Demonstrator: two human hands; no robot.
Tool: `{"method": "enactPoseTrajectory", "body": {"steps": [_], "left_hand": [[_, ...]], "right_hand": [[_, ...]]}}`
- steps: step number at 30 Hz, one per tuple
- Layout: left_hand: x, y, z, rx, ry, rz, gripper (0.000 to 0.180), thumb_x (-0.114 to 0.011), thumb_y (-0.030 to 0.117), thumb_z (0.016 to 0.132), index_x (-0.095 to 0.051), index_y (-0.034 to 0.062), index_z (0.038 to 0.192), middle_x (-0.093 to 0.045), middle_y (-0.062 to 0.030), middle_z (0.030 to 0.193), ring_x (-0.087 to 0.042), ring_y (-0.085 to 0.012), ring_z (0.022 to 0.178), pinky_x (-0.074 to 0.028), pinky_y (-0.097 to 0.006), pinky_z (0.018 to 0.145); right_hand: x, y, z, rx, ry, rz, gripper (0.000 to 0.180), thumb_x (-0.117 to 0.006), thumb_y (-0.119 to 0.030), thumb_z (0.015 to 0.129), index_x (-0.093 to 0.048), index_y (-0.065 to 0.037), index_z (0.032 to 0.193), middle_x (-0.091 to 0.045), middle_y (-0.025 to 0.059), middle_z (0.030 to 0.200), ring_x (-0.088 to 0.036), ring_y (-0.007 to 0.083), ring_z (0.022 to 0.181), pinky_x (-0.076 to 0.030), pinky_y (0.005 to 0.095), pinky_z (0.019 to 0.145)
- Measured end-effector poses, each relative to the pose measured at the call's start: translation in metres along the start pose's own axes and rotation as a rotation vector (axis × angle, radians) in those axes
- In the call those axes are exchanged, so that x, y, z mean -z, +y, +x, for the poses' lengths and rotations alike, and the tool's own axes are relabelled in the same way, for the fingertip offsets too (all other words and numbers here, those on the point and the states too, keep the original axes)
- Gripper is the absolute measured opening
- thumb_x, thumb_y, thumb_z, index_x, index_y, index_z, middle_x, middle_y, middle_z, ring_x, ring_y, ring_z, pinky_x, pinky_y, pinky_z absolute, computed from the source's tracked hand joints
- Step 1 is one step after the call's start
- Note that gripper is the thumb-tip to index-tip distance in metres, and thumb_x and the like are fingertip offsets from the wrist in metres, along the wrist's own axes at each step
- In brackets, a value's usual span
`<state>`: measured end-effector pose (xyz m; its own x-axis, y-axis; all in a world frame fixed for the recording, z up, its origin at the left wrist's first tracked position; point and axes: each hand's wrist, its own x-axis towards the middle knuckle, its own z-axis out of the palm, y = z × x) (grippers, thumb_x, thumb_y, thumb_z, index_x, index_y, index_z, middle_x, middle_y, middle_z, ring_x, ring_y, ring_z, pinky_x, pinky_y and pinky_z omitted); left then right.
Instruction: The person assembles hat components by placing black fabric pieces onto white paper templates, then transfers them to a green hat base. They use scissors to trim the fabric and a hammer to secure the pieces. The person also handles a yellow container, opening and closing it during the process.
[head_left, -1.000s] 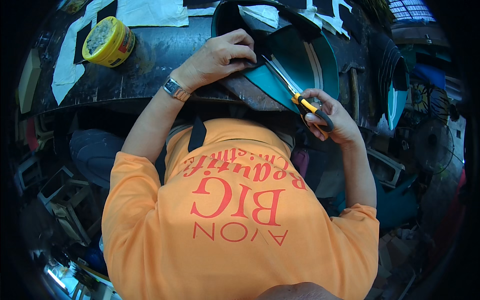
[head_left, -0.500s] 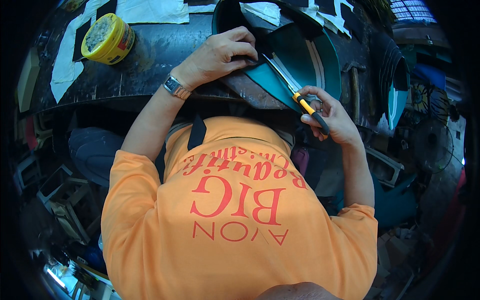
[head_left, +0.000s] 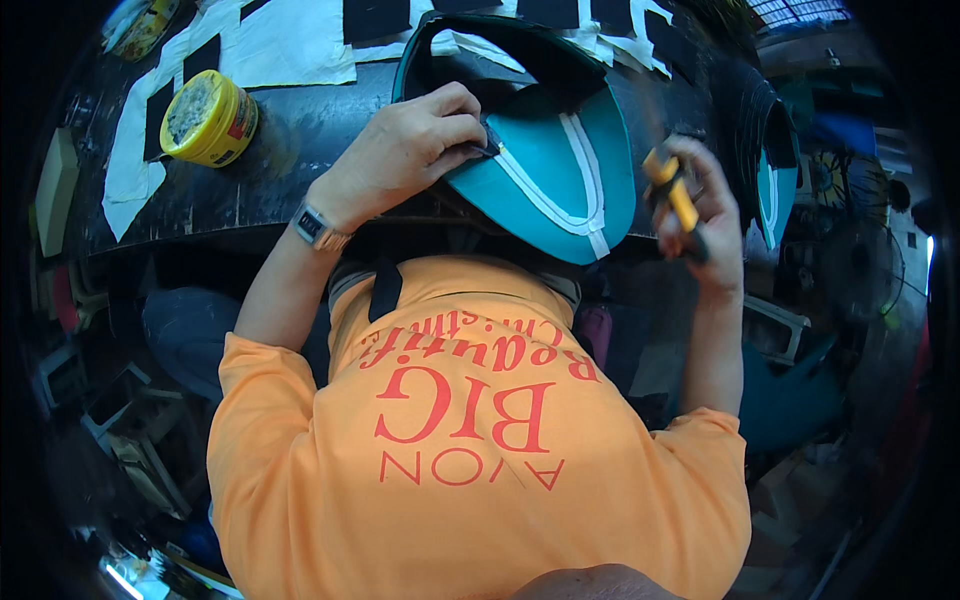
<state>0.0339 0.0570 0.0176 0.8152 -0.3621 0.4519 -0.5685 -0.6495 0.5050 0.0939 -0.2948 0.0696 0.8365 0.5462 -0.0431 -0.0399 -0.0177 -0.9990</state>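
Note:
A teal curved piece (head_left: pixel 545 190) with a white strip down its middle lies on the dark workbench (head_left: pixel 290 140), partly over its near edge. My left hand (head_left: pixel 410 150) presses on the piece's left edge, fingers bent over a small dark bit of material. A watch sits on that wrist. My right hand (head_left: pixel 705 215) is lifted to the right of the piece and grips a yellow and black utility knife (head_left: pixel 672 195), its blade end blurred and pointing up.
A yellow open tin (head_left: pixel 208 118) stands at the bench's left. White and black cut sheets (head_left: pixel 270 45) cover the back of the bench. A stack of dark curved pieces with a teal one (head_left: pixel 770 185) stands at the right. Clutter fills the floor below.
My right hand has lifted the knife off the teal piece and swung it to the right. My left hand stays pressed on the piece's edge.

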Motion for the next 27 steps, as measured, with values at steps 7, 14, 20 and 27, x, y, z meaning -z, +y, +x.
{"method": "enactPoseTrajectory", "body": {"steps": [7, 14, 20, 27], "left_hand": [[0.026, 0.034, 0.035, -0.090, -0.240, -0.041, 0.030, -0.075, 0.031, 0.090, -0.071, 0.0035, 0.102, -0.066, -0.0101, 0.104, -0.068, -0.0291, 0.086, -0.055, -0.034, 0.072], [0.001, -0.008, 0.112, -0.260, -0.002, 0.484, 0.024, -0.070, 0.017, 0.094, -0.072, 0.0083, 0.116, -0.069, -0.0090, 0.118, -0.069, -0.0266, 0.101, -0.057, -0.033, 0.087], [-0.029, -0.028, 0.127, -0.304, 0.026, 0.603, 0.021, -0.067, 0.010, 0.093, -0.075, 0.0083, 0.112, -0.070, -0.0059, 0.106, -0.068, -0.0232, 0.103, -0.053, -0.035, 0.091], [-0.025, -0.025, 0.114, -0.353, 0.034, 0.780, 0.024, -0.067, 0.014, 0.094, -0.074, 0.0123, 0.117, -0.071, -0.0044, 0.115, -0.065, -0.0172, 0.112, -0.048, -0.032, 0.099]], "right_hand": [[0.029, 0.046, 0.052, 0.000, 0.392, -0.904, 0.063, -0.071, 0.003, 0.084, -0.053, -0.012, 0.142, -0.059, 0.0064, 0.078, -0.060, 0.0140, 0.067, -0.050, 0.0302, 0.065], [0.005, 0.045, 0.063, 0.132, 0.371, -1.413, 0.055, -0.066, -0.006, 0.090, -0.049, -0.009, 0.142, -0.065, 0.0238, 0.117, -0.069, 0.0408, 0.099, -0.055, 0.0477, 0.086], [-0.006, 0.037, 0.107, 0.221, 0.244, -0.401, 0.051, -0.068, -0.014, 0.096, -0.051, -0.012, 0.144, -0.070, 0.0120, 0.104, -0.068, 0.0203, 0.094, -0.055, 0.0342, 0.083], [-0.029, 0.035, 0.140, -0.018, 0.140, -0.120, 0.049, -0.074, -0.010, 0.091, -0.060, -0.012, 0.138, -0.068, 0.0032, 0.099, -0.062, 0.0089, 0.085, -0.051, 0.0224, 0.074]]}}
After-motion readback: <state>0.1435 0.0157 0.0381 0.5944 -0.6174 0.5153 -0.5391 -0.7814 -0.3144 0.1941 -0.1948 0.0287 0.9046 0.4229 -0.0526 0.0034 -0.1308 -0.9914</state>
